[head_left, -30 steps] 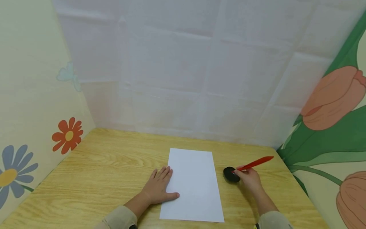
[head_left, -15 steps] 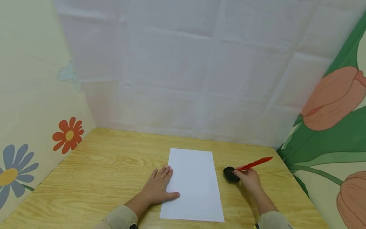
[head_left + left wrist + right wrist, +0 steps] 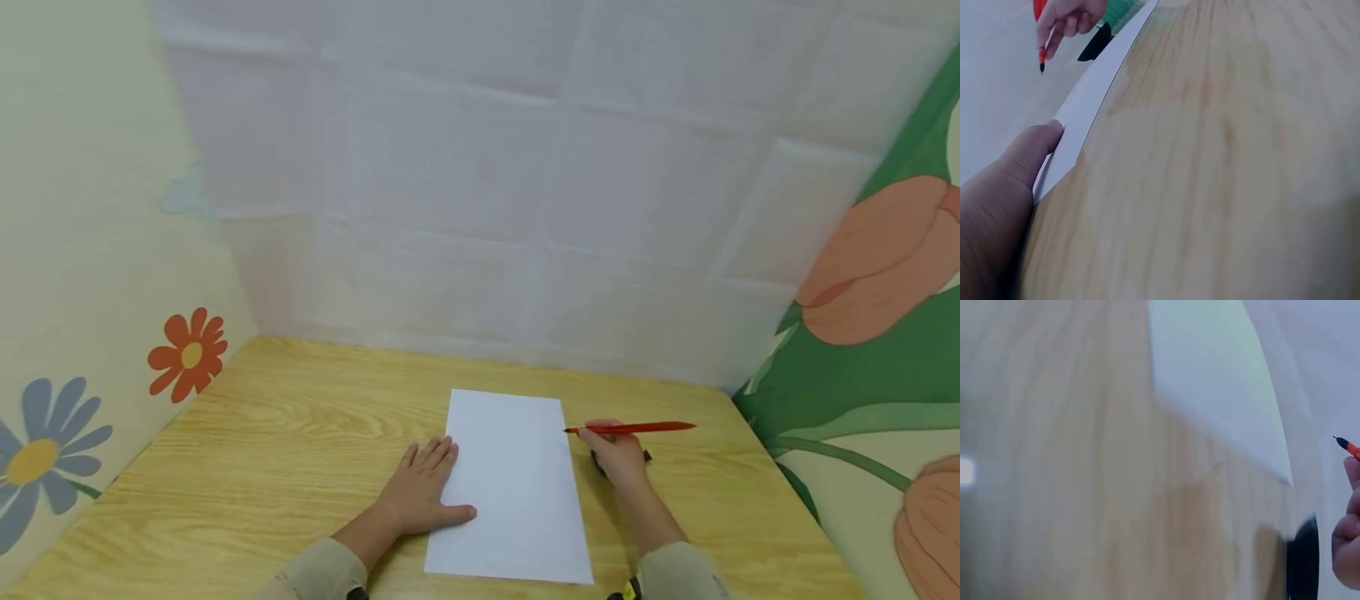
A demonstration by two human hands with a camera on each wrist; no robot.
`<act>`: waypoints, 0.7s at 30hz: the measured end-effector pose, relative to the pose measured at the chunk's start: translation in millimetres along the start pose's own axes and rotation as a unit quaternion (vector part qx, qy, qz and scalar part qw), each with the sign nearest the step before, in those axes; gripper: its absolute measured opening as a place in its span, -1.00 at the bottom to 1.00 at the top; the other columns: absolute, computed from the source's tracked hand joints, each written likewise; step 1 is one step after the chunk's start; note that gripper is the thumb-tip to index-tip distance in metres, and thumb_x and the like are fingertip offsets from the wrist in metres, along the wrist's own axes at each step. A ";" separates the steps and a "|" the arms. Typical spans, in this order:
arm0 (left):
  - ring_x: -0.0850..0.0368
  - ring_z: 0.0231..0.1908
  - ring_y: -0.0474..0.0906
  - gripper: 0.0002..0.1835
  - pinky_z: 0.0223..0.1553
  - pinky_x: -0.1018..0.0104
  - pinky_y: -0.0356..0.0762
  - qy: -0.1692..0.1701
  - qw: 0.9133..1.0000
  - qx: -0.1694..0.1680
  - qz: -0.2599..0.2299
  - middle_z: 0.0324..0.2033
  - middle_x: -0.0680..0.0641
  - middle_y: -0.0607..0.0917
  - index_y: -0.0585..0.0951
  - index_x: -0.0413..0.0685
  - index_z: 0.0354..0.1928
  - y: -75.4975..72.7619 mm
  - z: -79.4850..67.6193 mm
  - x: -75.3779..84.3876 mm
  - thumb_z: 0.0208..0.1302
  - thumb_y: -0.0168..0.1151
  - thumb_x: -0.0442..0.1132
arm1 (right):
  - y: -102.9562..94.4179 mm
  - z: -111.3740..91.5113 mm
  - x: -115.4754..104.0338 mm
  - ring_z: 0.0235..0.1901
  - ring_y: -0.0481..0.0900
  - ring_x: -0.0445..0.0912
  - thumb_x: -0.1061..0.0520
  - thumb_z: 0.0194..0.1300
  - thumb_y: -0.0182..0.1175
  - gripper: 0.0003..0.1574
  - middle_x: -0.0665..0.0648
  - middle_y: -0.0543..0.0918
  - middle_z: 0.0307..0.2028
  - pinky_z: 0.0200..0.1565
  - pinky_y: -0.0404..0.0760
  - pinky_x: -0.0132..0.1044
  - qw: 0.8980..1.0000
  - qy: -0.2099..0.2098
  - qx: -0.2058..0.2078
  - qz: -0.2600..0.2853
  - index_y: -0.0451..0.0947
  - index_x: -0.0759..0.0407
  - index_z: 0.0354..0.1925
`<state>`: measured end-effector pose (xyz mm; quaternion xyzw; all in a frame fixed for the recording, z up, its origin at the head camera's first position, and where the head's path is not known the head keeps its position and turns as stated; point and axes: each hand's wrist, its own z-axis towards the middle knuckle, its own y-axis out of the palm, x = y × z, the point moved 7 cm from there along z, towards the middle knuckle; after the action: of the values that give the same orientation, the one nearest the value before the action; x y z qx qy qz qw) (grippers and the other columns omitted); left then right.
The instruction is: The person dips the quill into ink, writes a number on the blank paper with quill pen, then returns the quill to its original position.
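Note:
A white sheet of paper (image 3: 510,492) lies on the wooden table. My left hand (image 3: 420,498) rests flat along its left edge, fingers spread and thumb reaching onto the sheet. In the left wrist view the thumb (image 3: 1029,153) sits on the paper near a corner. My right hand (image 3: 622,458) pinches a slim red brush (image 3: 645,427) with a dark tip. The tip points left, right at the sheet's upper right edge in the head view. Beneath the right hand a small round black dish (image 3: 597,464) is mostly hidden; the right wrist view shows its dark side (image 3: 1304,565).
The wood-grain table (image 3: 315,417) runs back to a creased white cloth (image 3: 465,183). Flower-printed panels flank both sides, with a red flower (image 3: 187,356) on the left and a large tulip (image 3: 881,258) on the right.
My right hand has lifted the brush tip out of the black dish and moved left and slightly up to the paper's edge. The left hand stays in place on the sheet.

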<state>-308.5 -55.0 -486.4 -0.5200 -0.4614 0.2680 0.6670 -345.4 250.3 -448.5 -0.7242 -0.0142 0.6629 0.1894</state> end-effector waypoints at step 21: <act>-0.10 0.53 -0.03 0.16 0.50 -0.17 -0.17 -0.010 1.000 -0.004 0.011 0.51 -0.19 0.13 0.16 -0.22 0.49 -2.4 -2.6 2.3 0.09 0.06 0.53 | 71.3 13.1 -4.7 -0.38 0.50 -0.15 0.14 0.18 0.36 -0.64 0.07 0.73 -0.31 -0.32 0.49 -0.36 0.999 -0.028 -0.026 -0.012 0.65 0.33 -0.09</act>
<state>-305.4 -55.0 -483.4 -0.5246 -0.4635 0.2786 0.6576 -375.1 186.2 -465.5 -0.7095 -0.0455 0.6802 0.1785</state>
